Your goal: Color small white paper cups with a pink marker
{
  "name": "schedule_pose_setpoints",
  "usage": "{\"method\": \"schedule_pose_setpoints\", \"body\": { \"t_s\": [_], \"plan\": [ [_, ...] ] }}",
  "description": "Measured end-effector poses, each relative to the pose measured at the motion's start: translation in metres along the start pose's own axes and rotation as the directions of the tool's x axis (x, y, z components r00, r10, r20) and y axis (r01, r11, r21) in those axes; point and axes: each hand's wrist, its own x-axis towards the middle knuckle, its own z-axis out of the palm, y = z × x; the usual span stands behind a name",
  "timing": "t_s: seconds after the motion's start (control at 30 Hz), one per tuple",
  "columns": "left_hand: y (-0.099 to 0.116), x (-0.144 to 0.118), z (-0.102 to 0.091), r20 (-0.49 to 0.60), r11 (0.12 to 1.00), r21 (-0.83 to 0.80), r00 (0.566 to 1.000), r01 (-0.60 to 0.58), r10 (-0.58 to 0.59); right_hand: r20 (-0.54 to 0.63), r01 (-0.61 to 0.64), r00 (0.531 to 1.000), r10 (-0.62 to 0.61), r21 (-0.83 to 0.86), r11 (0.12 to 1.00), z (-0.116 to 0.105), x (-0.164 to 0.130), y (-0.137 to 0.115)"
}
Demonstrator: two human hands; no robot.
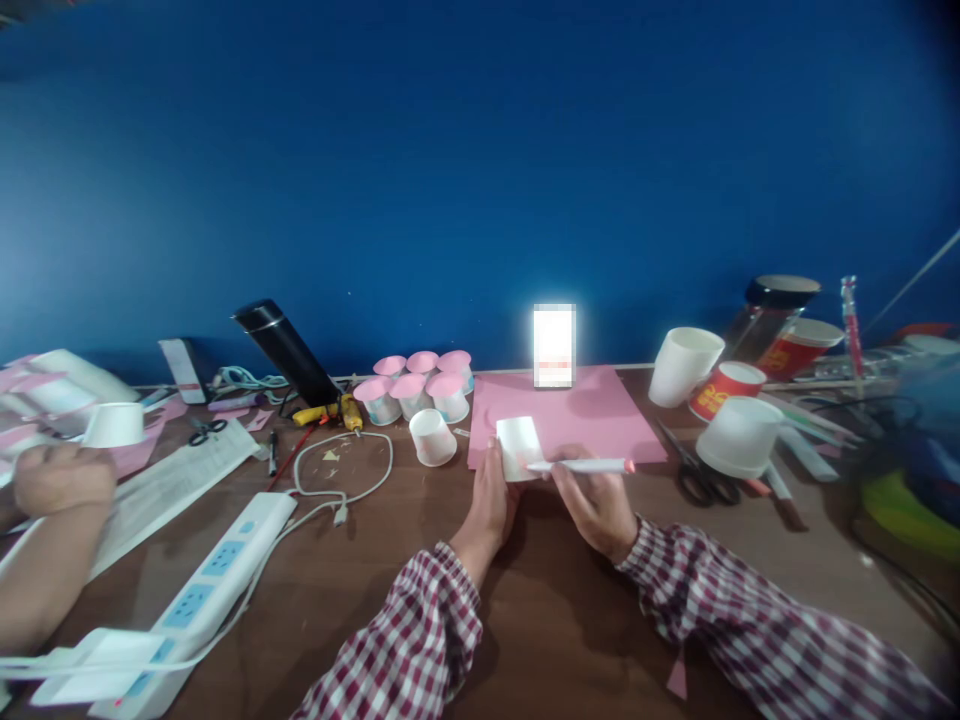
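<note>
deep blue wall (480,150), brown wooden table (555,620)

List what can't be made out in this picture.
- Head view: the phone screen is blurred out.
- The pen tip's contact with the paper cup is too small to tell.
- The left hand hides the cup's near side.
- The co-worker's arm is cut off by the left edge.
</note>
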Motion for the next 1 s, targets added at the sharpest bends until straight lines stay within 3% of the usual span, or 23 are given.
{"method": "schedule_pose_setpoints", "body": {
  "t_s": [0.2, 0.43, 1.0],
  "plan": [
    [0.0015, 0.0007, 0.0006, -0.025, 0.999, -0.008, 0.999, 0.035, -0.035, -0.059, -0.026, 0.998, 0.032, 0.098, 0.995, 0.0009, 0.0027, 0.0008],
    [-0.0001, 0.0016, -0.0016, -0.032, 0.999, 0.012, 0.999, 0.04, -0.039, -0.046, -0.082, 0.995, 0.092, 0.19, 0.978, 0.0028, 0.0041, 0.0014],
    [0.0044, 0.0007, 0.003, -0.023, 0.998, -0.019, 0.998, 0.057, -0.057, -0.045, -0.095, 0.993, 0.107, 0.213, 0.972, 0.003, 0.0039, -0.0003]
  ]
}}
